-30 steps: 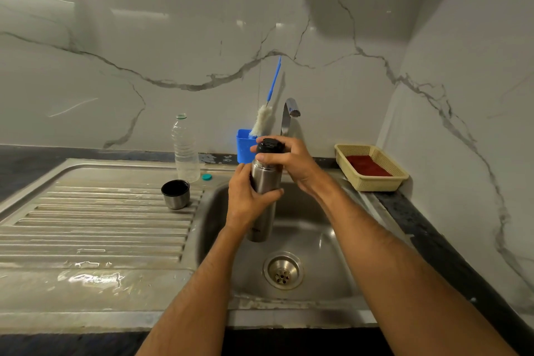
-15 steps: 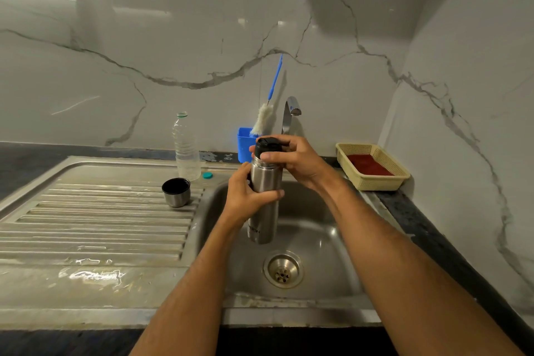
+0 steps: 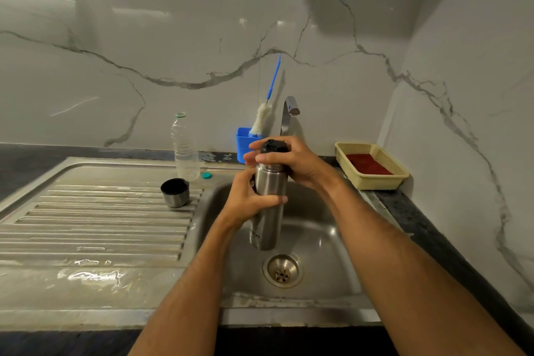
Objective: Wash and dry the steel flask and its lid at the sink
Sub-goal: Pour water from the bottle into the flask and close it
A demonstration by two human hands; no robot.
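The steel flask point(image 3: 267, 228) is held upright over the sink basin point(image 3: 323, 243). My left hand point(image 3: 248, 199) grips its body around the middle. My right hand point(image 3: 289, 162) wraps around the black stopper point(image 3: 273, 145) at the flask's top, fingers curled over it. The flask's steel cup lid point(image 3: 175, 192) stands open side up on the ribbed draining board point(image 3: 95, 228), left of the basin.
The tap point(image 3: 289, 113) rises behind the flask; no water runs. A blue holder point(image 3: 243, 143) with a bottle brush point(image 3: 264, 121) stands by the wall. A clear plastic bottle point(image 3: 185, 147) and its teal cap point(image 3: 206, 175) sit nearby. A yellow basket point(image 3: 372, 179) is at right.
The flask and both hands have barely shifted; my right hand stays on the stopper with its fingers slightly turned.
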